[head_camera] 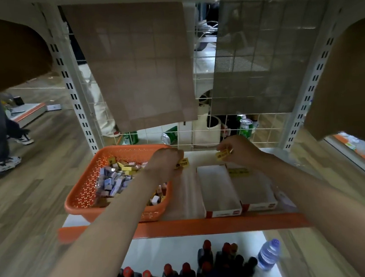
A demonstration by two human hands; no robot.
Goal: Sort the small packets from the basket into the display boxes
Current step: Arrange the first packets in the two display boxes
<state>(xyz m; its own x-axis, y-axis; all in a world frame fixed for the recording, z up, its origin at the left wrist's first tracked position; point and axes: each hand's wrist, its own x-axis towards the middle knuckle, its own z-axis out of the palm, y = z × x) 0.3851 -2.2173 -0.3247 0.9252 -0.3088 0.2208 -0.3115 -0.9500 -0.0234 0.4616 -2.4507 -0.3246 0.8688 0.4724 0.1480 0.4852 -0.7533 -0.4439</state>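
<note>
Sorting barely begun | left hand (pixel 165 161) pinches a yellow packet (pixel 182 162) | right hand (pixel 239 150) pinches another | orange basket (pixel 79 194) heaped | display boxes (pixel 218 190) nearly bare

A shop, I'd say: a slotted shelf upright (pixel 75 98) beyond my left hand (pixel 165 161), wire grid backing (pixel 204 75) ahead, bottles (pixel 187 271) rowed below it.

My view is dim and slightly soft throughout, the shelf uprights (pixel 73 96) bow from wide-angle distortion toward the edges, and the lower shelf (pixel 164 249) reflects pale light.
</note>
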